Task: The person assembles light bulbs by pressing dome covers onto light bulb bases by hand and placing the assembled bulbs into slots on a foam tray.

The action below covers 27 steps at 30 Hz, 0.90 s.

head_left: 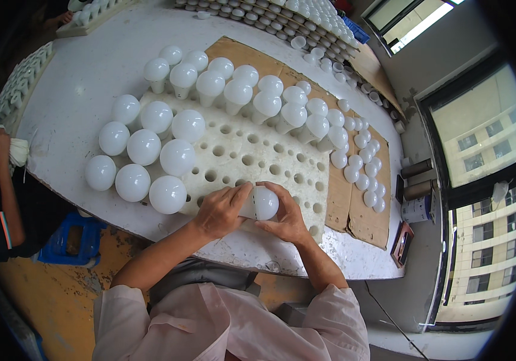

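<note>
A white light bulb (266,203) lies sideways between my hands, over the near edge of a pale foam tray (234,132). Closed around the bulb's base end is my left hand (223,210). My right hand (284,215) grips its round dome, thumb below and fingers above. Rows of holes dot the tray's surface. Bulbs (209,84) stand upright along the tray's far side. At its left, more bulbs (144,148) stand in several rows, some past the tray's edge. The base inside my left hand is hidden.
Loose white domes (363,157) rest on brown cardboard (373,222) to the right. Stacked layers of bulbs (270,18) fill the table's far side. Another person's arm (2,174) is at the left, near a blue stool (71,239). Windows (480,168) line the right wall.
</note>
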### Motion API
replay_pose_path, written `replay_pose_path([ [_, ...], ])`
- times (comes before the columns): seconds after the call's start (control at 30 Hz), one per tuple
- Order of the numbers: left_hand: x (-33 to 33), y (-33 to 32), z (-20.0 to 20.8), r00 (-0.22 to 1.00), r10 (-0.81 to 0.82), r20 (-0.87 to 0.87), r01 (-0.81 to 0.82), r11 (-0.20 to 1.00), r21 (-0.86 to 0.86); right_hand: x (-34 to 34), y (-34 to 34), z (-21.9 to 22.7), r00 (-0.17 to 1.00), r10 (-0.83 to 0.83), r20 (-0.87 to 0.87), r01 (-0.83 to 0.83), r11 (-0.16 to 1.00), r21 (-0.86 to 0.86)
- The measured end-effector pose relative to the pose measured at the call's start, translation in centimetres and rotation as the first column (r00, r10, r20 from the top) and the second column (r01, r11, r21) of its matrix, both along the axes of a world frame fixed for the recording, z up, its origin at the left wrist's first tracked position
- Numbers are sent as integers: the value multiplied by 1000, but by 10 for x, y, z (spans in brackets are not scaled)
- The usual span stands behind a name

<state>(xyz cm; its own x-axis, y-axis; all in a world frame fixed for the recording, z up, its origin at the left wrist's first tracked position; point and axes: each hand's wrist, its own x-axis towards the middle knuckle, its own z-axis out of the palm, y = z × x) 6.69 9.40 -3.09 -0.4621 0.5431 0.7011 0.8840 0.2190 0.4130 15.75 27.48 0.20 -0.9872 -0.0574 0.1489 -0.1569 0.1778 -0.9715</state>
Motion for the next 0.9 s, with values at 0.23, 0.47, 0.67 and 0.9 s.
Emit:
replay_pose_path([
  [0.23, -3, -6, 12, 977, -133, 167, 135, 991, 1, -4, -2, -9, 975, 46, -217, -25, 995, 101],
  [0.47, 0, -3, 4, 999, -14, -43, 16, 999, 43, -4, -5, -9, 988, -18, -152, 27, 998, 63],
  [0.67, 1, -4, 4, 997, -21, -73, 19, 999, -26, -7, -4, -14, 973, -69, -219, 43, 992, -120],
  [0.9, -1, -3, 27, 788, -160, 594, 140, 987, 80, -11, 0, -3, 957, -240, 162, 290, 805, -518],
])
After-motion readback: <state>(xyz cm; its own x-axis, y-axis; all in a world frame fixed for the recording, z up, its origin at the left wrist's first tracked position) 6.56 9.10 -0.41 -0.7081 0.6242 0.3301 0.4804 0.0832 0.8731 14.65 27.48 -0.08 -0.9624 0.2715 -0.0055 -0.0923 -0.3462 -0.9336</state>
